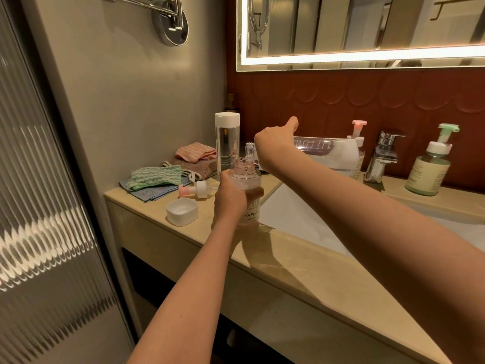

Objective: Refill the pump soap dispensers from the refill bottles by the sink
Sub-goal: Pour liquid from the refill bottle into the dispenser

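Note:
My left hand (231,198) grips an open clear soap dispenser bottle (248,179) that stands on the counter edge. Above it my right hand (275,143) holds a large clear refill bottle (325,151) tipped on its side, its ribbed neck (250,151) right over the dispenser's mouth. The dispenser's pink pump head (195,189) lies on the counter to the left, beside a white square cap (182,210). A second clear refill bottle with a white cap (227,143) stands upright behind. Another pink pump dispenser (359,137) and a green pump dispenser (430,166) stand by the faucet.
Folded cloths (162,177) lie at the counter's left end against the wall. A chrome faucet (380,156) stands behind the white sink basin (301,214). A lit mirror (367,27) hangs above, and a ribbed glass door (47,206) is on the left.

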`<state>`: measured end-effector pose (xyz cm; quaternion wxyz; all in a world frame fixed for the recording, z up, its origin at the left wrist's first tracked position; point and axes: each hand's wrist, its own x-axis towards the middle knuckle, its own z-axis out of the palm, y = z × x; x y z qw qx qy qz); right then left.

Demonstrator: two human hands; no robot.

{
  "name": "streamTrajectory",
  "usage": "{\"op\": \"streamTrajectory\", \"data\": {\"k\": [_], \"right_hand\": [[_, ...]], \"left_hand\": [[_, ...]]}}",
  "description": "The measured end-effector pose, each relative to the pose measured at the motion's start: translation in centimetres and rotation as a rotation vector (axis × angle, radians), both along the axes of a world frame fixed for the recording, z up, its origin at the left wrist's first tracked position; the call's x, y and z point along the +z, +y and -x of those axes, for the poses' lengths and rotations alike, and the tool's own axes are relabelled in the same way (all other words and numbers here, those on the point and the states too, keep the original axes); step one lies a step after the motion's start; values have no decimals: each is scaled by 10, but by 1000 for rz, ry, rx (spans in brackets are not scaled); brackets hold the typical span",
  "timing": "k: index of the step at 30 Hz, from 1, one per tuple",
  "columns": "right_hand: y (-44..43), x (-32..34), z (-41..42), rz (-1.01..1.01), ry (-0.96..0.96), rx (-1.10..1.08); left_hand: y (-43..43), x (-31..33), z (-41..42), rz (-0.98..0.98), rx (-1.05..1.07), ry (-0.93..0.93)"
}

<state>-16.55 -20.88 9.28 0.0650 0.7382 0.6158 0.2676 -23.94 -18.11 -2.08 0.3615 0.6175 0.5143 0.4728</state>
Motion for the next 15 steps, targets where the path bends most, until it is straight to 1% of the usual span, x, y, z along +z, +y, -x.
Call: {"op": "streamTrajectory", "data": {"k": [15], "right_hand": [[-3, 2, 1, -1, -12, 11]], "left_hand": [[-1, 1, 0, 2, 6, 5]]}}
